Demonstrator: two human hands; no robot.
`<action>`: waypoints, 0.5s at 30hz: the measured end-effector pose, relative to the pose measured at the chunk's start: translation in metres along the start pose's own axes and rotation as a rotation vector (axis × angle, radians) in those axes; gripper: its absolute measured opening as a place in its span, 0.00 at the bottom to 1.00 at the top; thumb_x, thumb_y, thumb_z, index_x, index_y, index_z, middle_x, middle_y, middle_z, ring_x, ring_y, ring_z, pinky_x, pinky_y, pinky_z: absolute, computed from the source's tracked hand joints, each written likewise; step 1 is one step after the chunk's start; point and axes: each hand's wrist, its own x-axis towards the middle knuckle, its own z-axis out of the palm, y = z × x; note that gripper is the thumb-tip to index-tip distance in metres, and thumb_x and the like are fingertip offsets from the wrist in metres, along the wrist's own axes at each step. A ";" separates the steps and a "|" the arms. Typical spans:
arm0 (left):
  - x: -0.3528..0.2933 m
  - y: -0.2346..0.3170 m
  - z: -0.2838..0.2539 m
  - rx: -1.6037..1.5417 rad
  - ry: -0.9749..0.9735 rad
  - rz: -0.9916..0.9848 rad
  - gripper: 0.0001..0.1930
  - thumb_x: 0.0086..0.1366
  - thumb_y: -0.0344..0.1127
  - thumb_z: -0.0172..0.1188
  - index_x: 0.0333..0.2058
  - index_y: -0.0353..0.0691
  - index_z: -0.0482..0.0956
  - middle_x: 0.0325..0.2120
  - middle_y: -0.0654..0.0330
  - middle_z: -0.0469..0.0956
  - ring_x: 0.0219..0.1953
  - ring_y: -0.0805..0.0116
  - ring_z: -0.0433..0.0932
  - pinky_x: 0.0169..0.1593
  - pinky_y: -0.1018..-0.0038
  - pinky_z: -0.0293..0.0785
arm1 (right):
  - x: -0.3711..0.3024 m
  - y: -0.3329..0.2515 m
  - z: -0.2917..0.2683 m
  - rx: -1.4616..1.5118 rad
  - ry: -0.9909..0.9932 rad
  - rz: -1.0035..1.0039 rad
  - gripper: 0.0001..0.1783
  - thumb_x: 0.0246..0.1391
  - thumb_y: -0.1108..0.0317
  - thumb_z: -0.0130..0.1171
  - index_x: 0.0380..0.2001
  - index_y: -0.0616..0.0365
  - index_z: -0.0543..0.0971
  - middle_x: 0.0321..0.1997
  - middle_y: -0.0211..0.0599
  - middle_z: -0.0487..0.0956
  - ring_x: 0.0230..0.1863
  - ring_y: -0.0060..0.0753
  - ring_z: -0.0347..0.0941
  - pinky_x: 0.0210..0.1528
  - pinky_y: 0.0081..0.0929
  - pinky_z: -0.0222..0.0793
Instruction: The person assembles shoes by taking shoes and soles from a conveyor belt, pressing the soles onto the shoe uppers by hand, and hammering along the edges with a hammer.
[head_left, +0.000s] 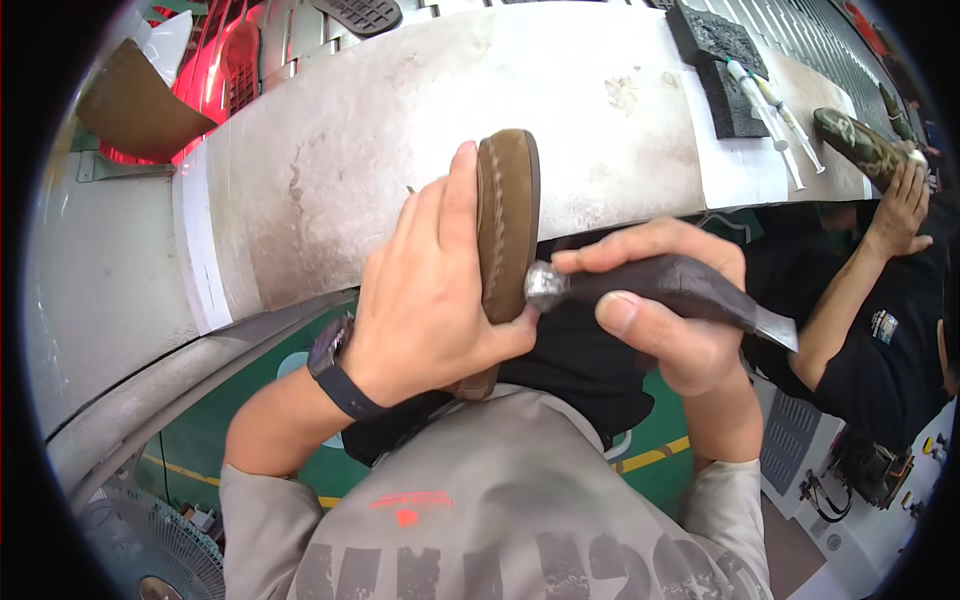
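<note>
A brown suede shoe point(515, 210) with a pale stitched seam and a dark sole edge stands lengthwise in front of me, its far end over the table's near edge. Wrapped around its left side, my left hand point(420, 290) grips it. My right hand point(685, 345) is closed around the dark handle of a hand tool point(670, 285). This tool has a rounded metal head at its left end and a flat blade at its right. The metal head is beside the shoe's right side, close to my left thumb; whether it touches the shoe I cannot tell.
A pale, stained worktable point(400, 150) spans the front. Black foam blocks point(735, 100) and two syringes point(757, 105) lie at the right. Beyond them, a co-worker's hand point(905, 205) holds a patterned shoe point(855, 140). At the far left stands a curved brown sheet point(140, 105) near red light.
</note>
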 end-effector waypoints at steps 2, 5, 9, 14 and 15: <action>-0.013 0.006 0.001 -0.013 0.011 -0.003 0.68 0.43 0.39 0.82 0.77 0.26 0.45 0.55 0.36 0.74 0.54 0.36 0.76 0.56 0.51 0.78 | -0.012 0.012 -0.001 0.054 0.023 -0.053 0.15 0.55 0.76 0.70 0.46 0.70 0.85 0.45 0.49 0.90 0.45 0.29 0.86 0.52 0.27 0.80; -0.023 0.007 0.005 -0.043 0.013 -0.012 0.68 0.41 0.37 0.83 0.76 0.25 0.47 0.57 0.37 0.73 0.53 0.38 0.76 0.53 0.53 0.79 | -0.021 0.028 0.000 0.122 0.222 -0.071 0.16 0.58 0.74 0.66 0.48 0.72 0.83 0.49 0.53 0.89 0.49 0.33 0.86 0.57 0.28 0.79; -0.021 0.005 0.006 -0.039 0.003 0.003 0.70 0.41 0.36 0.83 0.76 0.23 0.44 0.55 0.36 0.74 0.52 0.37 0.77 0.52 0.52 0.79 | -0.017 0.028 0.006 0.143 0.272 -0.098 0.16 0.58 0.72 0.65 0.48 0.71 0.82 0.49 0.54 0.89 0.49 0.34 0.86 0.57 0.30 0.79; -0.022 0.007 0.012 -0.033 0.019 0.012 0.67 0.38 0.35 0.83 0.74 0.20 0.51 0.58 0.33 0.72 0.50 0.39 0.78 0.49 0.54 0.81 | 0.013 0.004 -0.007 -0.214 0.015 -0.294 0.17 0.50 0.77 0.75 0.44 0.70 0.84 0.43 0.51 0.89 0.44 0.35 0.88 0.48 0.27 0.83; -0.024 0.006 0.013 -0.030 0.024 0.033 0.67 0.38 0.35 0.84 0.74 0.20 0.51 0.58 0.34 0.72 0.50 0.39 0.78 0.49 0.54 0.81 | 0.021 -0.009 -0.009 -0.271 -0.026 -0.274 0.16 0.49 0.76 0.76 0.42 0.70 0.85 0.39 0.49 0.89 0.41 0.34 0.89 0.46 0.25 0.83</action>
